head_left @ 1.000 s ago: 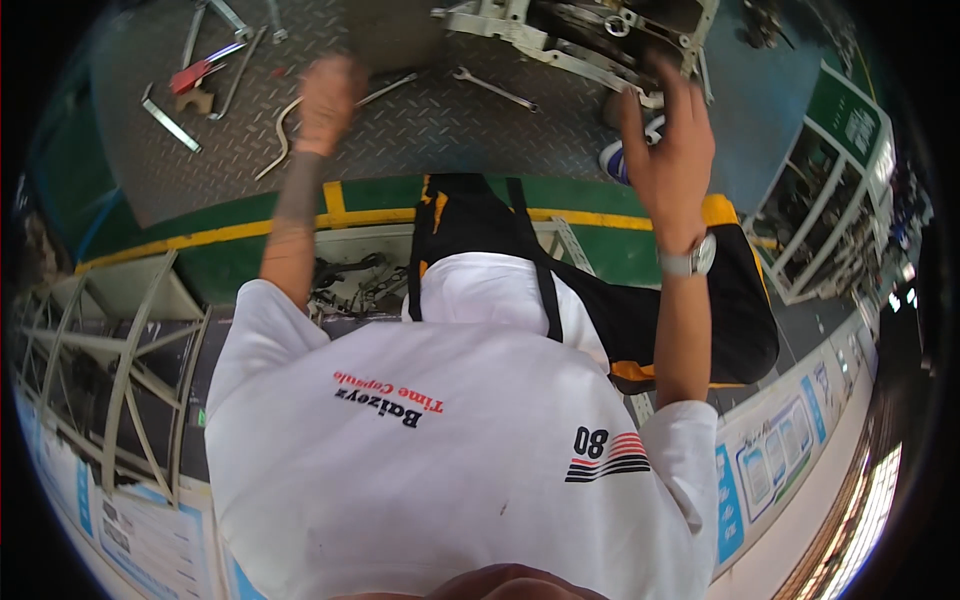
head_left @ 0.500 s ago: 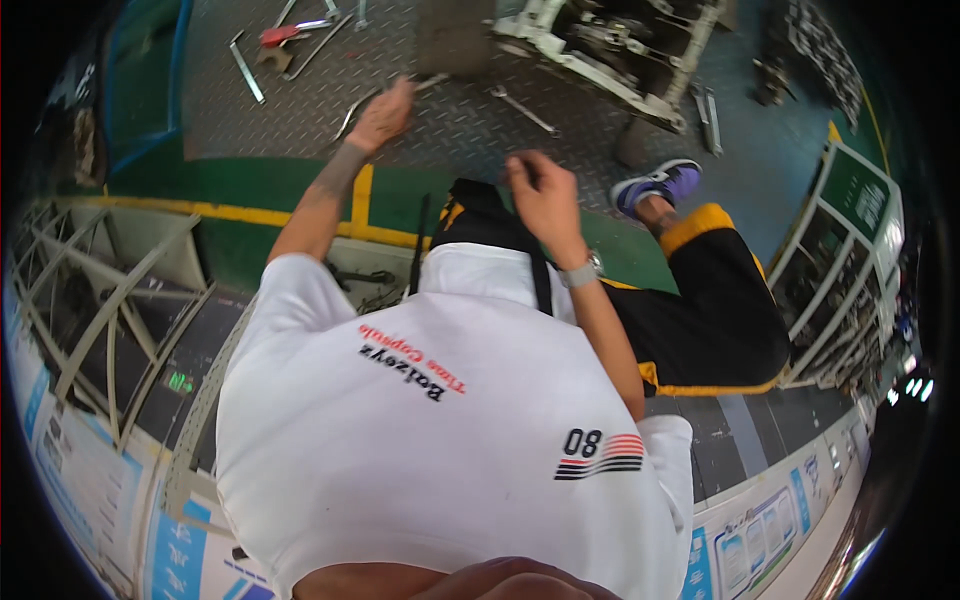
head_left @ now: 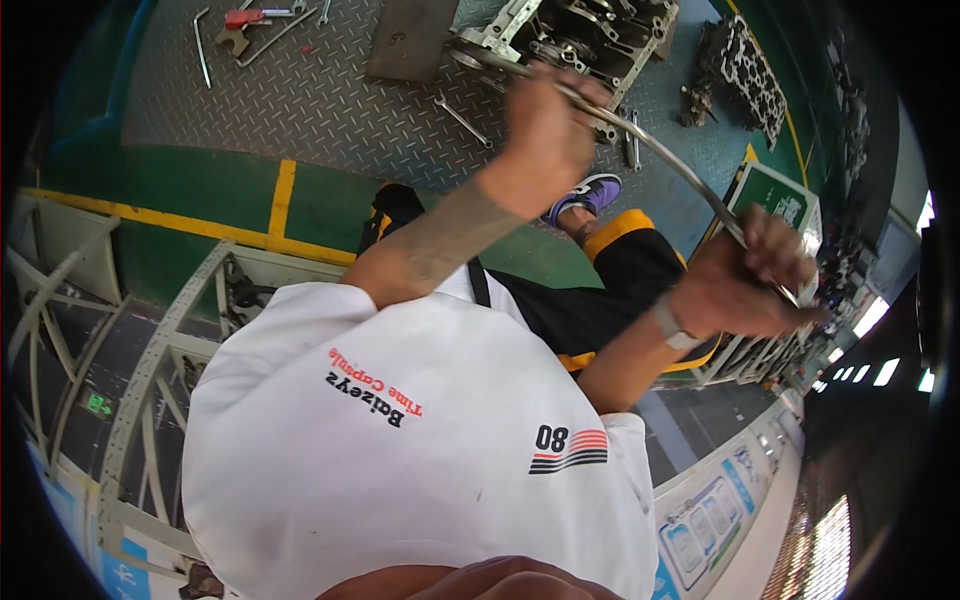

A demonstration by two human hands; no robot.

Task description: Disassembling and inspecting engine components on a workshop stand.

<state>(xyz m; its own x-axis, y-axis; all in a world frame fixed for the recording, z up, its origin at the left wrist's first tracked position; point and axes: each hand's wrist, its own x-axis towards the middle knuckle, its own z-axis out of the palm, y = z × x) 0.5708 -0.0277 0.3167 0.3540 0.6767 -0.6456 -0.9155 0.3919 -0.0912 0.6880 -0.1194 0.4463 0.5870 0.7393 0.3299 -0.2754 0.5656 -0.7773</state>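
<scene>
A long silver metal bar (head_left: 660, 150), widening at its far end like a wrench head, is held up slantwise in front of me. My left hand (head_left: 550, 130) is closed around it near that far end, before the engine block (head_left: 600, 40). My right hand (head_left: 745, 275), smeared by motion, is closed on the near end at the right. Below the bar, an open-ended wrench (head_left: 462, 122) lies on the patterned metal plate (head_left: 300, 110). Fingers hide parts of the bar.
Hex keys (head_left: 203, 50) and a red-handled tool (head_left: 255, 18) lie at the far left. A dark flat board (head_left: 410, 40) lies beside the block. At the right are a metal engine part (head_left: 745, 80) and a rack (head_left: 770, 200); a metal frame (head_left: 160, 360) stands at the left.
My left hand has lifted the bar off the plate and swung right with it. My right hand has moved right and taken its near end. The view has turned rightward.
</scene>
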